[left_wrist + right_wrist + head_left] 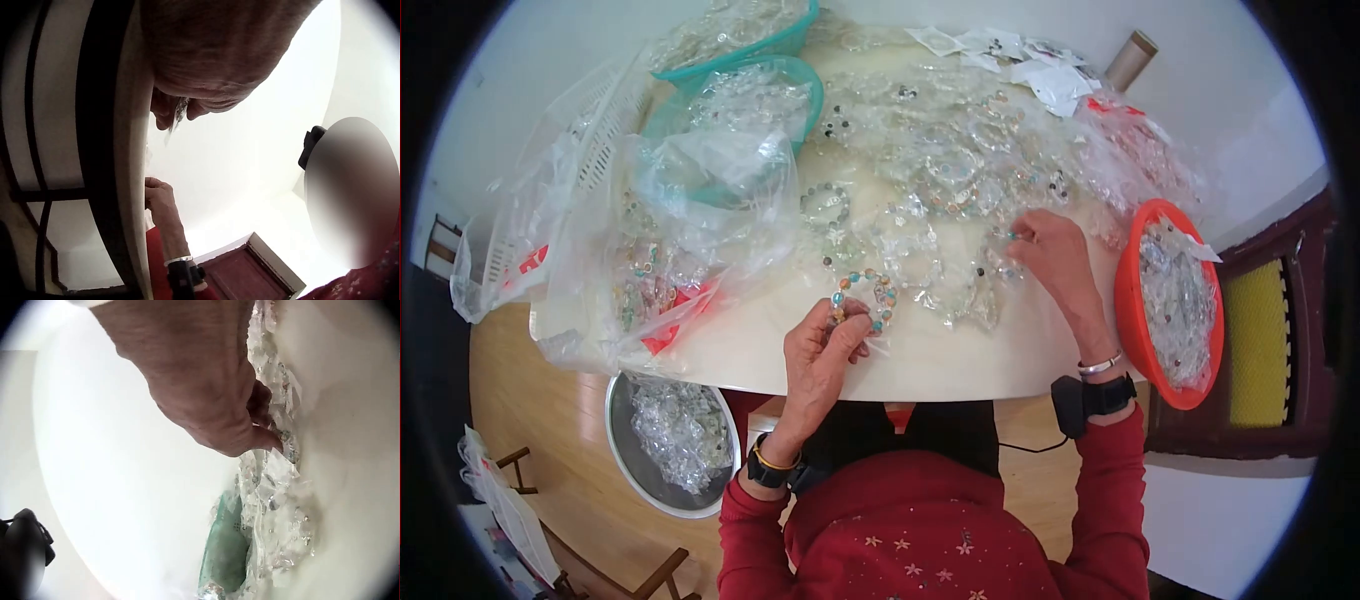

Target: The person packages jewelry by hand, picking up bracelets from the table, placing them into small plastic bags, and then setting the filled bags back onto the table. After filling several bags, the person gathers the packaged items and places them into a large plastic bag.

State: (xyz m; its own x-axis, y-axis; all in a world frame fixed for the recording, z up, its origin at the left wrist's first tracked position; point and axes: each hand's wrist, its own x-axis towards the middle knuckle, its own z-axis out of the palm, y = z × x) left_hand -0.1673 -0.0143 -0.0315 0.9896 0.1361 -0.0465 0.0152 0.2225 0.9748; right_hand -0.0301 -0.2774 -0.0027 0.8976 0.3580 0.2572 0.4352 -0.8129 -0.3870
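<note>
My left hand (820,355) pinches a clear-bagged bracelet (886,292) between thumb and fingers above the table's front edge; its beads are teal, orange and brown. In the left wrist view, a shiny bit of the plastic bag (181,111) shows between the fingertips. My right hand (1055,255) reaches to the right side of a spread pile of bagged bracelets (950,160). Its curled fingers pinch a clear bag with small beads at the pile's edge, as the right wrist view shows around the fingertips (272,440). A plain bagged bracelet (825,203) lies left of the pile.
Teal baskets (812,100) of bagged pieces and a white slatted basket (605,135) stand at the left, beside crumpled plastic bags (690,220). An orange-red basin (1130,290) sits at the right edge. On the floor stands a metal basin (612,425) of clear packets.
</note>
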